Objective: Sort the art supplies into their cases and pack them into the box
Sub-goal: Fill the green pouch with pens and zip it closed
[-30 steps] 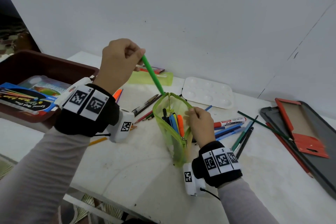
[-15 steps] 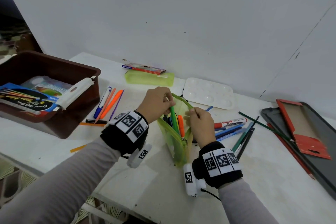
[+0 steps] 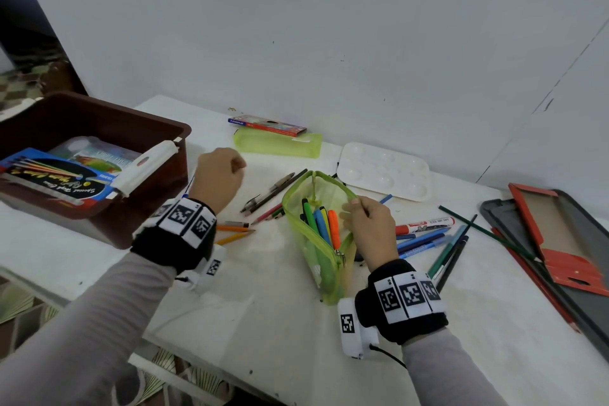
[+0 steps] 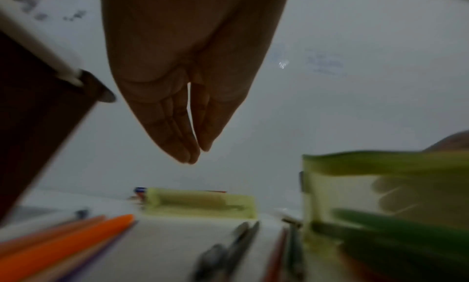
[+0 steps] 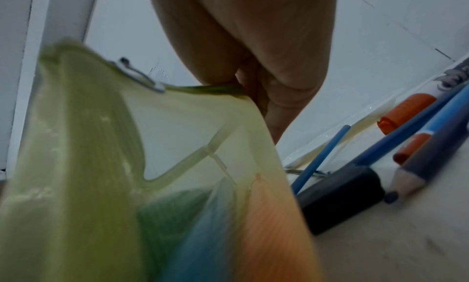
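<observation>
A green mesh pouch (image 3: 318,260) stands open mid-table, with green, blue, yellow and orange markers (image 3: 324,224) upright inside. My right hand (image 3: 357,209) pinches the pouch's right rim; the right wrist view shows this hand (image 5: 250,89) gripping the rim of the pouch (image 5: 101,146). My left hand (image 3: 220,175) hovers empty to the left of the pouch, near the brown box (image 3: 183,132). In the left wrist view this hand (image 4: 196,154) has its fingers straight and together, with the thumb against them and nothing between. Orange pens (image 4: 63,244) lie below it.
Loose pencils (image 3: 273,191) and orange pencils (image 3: 235,231) lie left of the pouch. A red marker (image 3: 425,224), blue pens (image 3: 421,242) and thin pencils (image 3: 451,250) lie to its right. At the wall are a second green case (image 3: 276,143), a pencil box (image 3: 267,123) and a white palette (image 3: 385,171). A grey tin (image 3: 590,241) lies far right.
My left hand lowered the green marker into the pouch, let it go, and has moved away to the left, empty. My right hand has kept its hold on the rim.
</observation>
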